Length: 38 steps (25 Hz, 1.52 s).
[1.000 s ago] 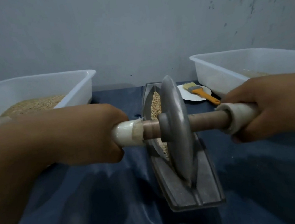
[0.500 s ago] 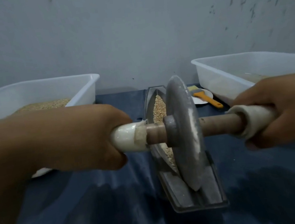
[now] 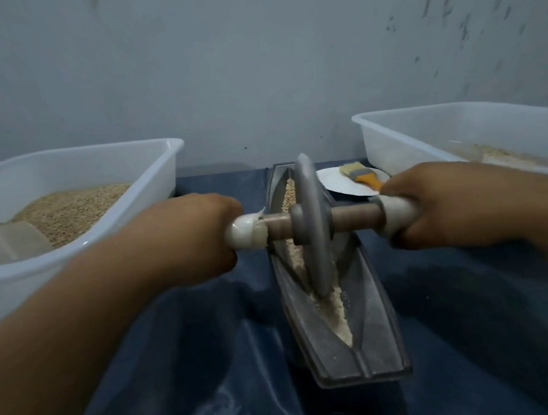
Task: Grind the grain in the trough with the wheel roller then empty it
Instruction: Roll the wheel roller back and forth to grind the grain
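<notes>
Trough (image 3: 367,333): grey metal, boat-shaped, lying lengthwise on the dark blue cloth (image 3: 182,373) from 6 o'clock toward 12 o'clock, near end blunt and closest to the camera. Grain (image 3: 334,307) lies along its centre groove; the stretch nearer the camera looks finer and paler, coarser kernels show past the wheel toward 12 o'clock.

Wheel roller (image 3: 313,223): grey disc standing upright on edge in the groove, about mid-length of the trough, its lower rim down in the grain. A wooden axle (image 3: 353,216) runs through the hub from 9 o'clock to 3 o'clock, with pale wrapping at both ends.

Left hand (image 3: 183,239): fingers curled tight round the left end of the axle, knuckles up, white wrapping poking out beside the thumb. Right hand (image 3: 452,206): fist wrapped round the right end the same way. Both forearms reach in from the bottom corners.

Left tub (image 3: 150,222), at 9 o'clock: white plastic, holding a bed of whole grain, with a clear scoop (image 3: 11,241) lying in it. Right tub (image 3: 396,144), at 3 o'clock: white plastic, a thin pale layer on its floor, contents hard to make out.

Between trough and right tub, at about 1 o'clock: small white plate (image 3: 338,182) with a brush (image 3: 360,174) resting on it, orange handle, pale bristles. Handle end is hidden behind the right hand.

Backdrop: grey wall (image 3: 247,55), dark scuffs at upper right.
</notes>
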Tool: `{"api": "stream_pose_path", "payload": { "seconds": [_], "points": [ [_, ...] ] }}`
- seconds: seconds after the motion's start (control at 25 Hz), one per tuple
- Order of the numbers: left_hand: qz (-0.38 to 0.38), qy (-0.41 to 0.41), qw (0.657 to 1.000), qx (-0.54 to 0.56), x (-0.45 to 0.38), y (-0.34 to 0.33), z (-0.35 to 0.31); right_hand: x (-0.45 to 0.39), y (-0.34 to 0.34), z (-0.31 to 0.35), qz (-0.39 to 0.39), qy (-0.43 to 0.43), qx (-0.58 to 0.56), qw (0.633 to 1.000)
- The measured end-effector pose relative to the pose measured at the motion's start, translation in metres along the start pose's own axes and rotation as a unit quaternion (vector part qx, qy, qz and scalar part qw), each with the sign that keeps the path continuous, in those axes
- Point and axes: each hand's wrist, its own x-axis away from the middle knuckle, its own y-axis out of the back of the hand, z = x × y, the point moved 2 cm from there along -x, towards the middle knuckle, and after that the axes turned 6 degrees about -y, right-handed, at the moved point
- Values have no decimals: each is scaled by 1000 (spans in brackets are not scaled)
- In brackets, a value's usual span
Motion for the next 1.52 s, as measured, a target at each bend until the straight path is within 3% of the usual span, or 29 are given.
{"api": "stream_pose_path", "payload": {
  "seconds": [0.08,0.2,0.28,0.4,0.48,0.56,0.72,0.8,0.88,1.0,1.12,1.2,1.28,1.36,1.44,1.52],
  "points": [
    [49,-52,997,27,18,15,-4,21,12,-5,91,12,-6,996],
    [68,-78,993,48,27,22,-8,29,17,-5,94,32,8,995],
    [19,-44,998,27,16,10,-7,16,7,3,44,24,-2,999],
    [-116,16,992,-49,-7,-9,-8,-15,-16,10,-140,-16,19,990],
    [-148,28,987,-61,-16,-14,-8,-26,-25,13,-197,-17,56,979],
    [-101,25,994,-38,-18,-12,-6,-24,-18,10,-142,-1,46,989],
    [63,-56,996,44,10,10,-4,17,11,-5,95,53,-11,994],
    [93,-68,990,76,19,14,-2,27,18,-7,109,74,-22,991],
    [40,-48,997,52,12,7,-3,17,9,-3,71,58,-26,995],
    [-133,6,989,-65,-8,-11,-7,-17,-18,3,-127,-8,7,992],
    [-176,28,980,-89,-22,-21,-7,-35,-30,12,-236,-15,66,969],
    [-133,31,988,-65,-24,-18,-3,-35,-21,9,-189,-3,64,980],
    [-58,3,998,-41,-15,-11,-4,-20,-7,3,-17,10,10,1000],
    [-3,-40,999,-18,2,3,-7,6,6,-1,122,35,-35,991],
    [29,-76,997,8,18,14,-5,24,16,-3,158,55,-36,985],
    [46,-69,996,42,19,12,-2,22,13,-1,119,53,-30,991]
  ]
}}
